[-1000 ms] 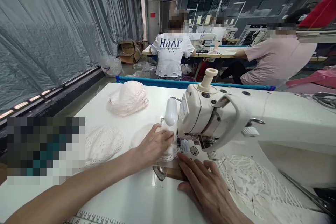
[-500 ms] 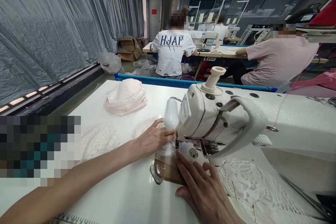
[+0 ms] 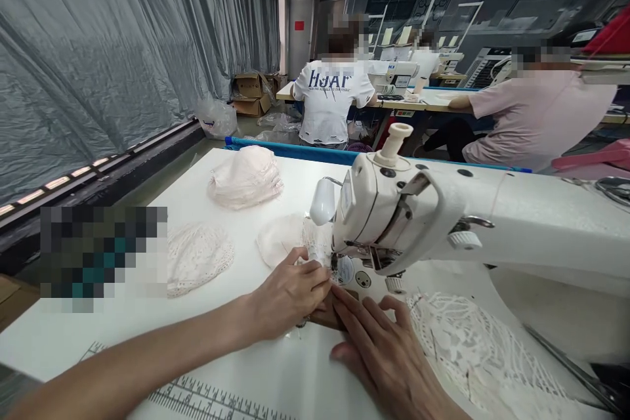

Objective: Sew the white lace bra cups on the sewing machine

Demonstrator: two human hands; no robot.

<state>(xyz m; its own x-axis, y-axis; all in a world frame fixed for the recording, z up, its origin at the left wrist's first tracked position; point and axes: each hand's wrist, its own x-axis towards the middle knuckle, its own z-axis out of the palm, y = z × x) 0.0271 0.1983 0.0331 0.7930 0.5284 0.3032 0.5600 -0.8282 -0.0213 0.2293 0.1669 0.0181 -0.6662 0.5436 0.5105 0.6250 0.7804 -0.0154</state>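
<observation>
Under the head of the white sewing machine (image 3: 364, 210) lies a strip of white lace fabric (image 3: 317, 239), reaching back behind the presser foot. At its near end is my left hand (image 3: 295, 292), fingers bent together on the edge beside the needle; the fingertips are partly hidden. My right hand (image 3: 386, 348) rests flat in front of the needle, its fingers stretched out and thumb apart, over a brown plate (image 3: 327, 321). Both hands' fingertips nearly meet. A pale cup-shaped fabric piece (image 3: 278, 241) lies left of the lace strip.
A stack of pale cups (image 3: 246, 177) and a lace cup (image 3: 199, 256) lie on the white table at left. More lace (image 3: 472, 341) and scissors (image 3: 571, 364) are at right. A ruler scale (image 3: 207, 400) runs along the front. Co-workers sit beyond the blue rail (image 3: 295, 149).
My left hand has come toward me and now covers much of the brown plate. More lace shows behind the presser foot. My right hand stays nearly in place; the view has shifted slightly.
</observation>
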